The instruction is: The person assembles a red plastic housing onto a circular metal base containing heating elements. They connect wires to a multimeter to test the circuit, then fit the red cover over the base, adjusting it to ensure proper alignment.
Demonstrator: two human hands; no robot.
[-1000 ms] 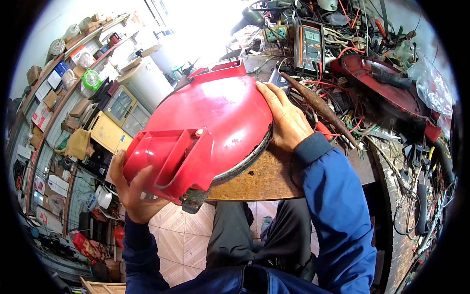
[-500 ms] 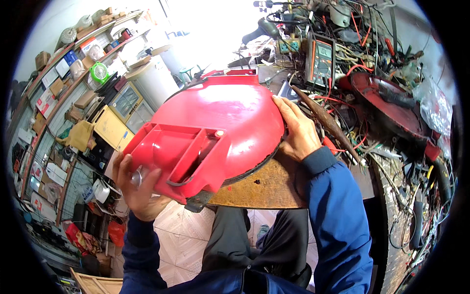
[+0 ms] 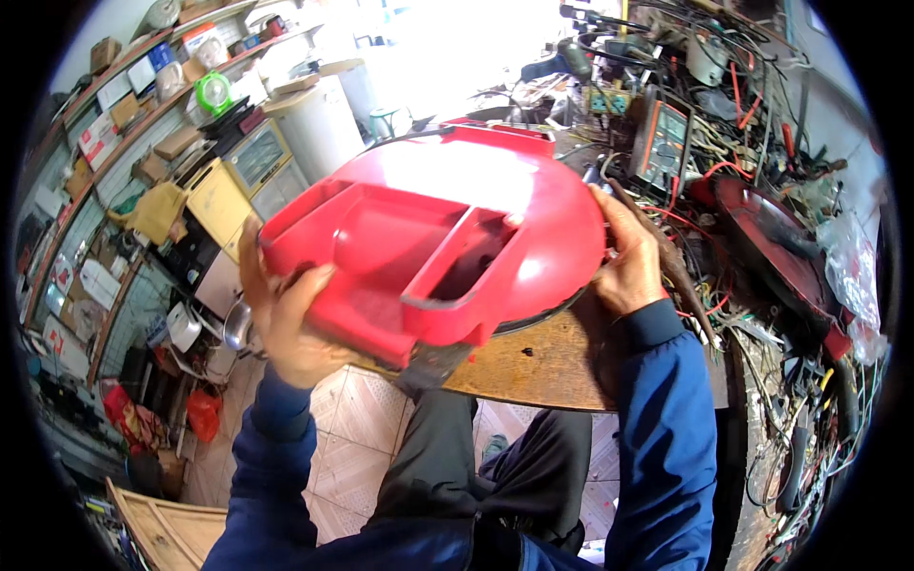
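Between my hands is a large round red plastic appliance shell (image 3: 564,214), tilted, with a dark rim along its lower edge. Its near side has open box-like compartments, and a dark flap-like piece (image 3: 433,366) hangs beneath them. My left hand (image 3: 295,319) grips the near left corner, thumb over the compartment wall and fingers around the outer side. On the right edge my right hand (image 3: 628,252) is closed, its fingers on the upper surface and its palm beside the rim. The shell's underside is hidden.
A brown wooden tabletop (image 3: 533,376) lies under the shell. To the right are a multimeter (image 3: 664,143), tangled wires, a pointed brown stick (image 3: 693,297), another round red shell (image 3: 762,224) and a clear plastic bag (image 3: 850,238). Crowded shelves (image 3: 143,114) line the left.
The shell has shifted right in the picture and turned, so its compartments show more openly. Both hands have moved along with it, keeping their grip. The whole view has shifted somewhat too.
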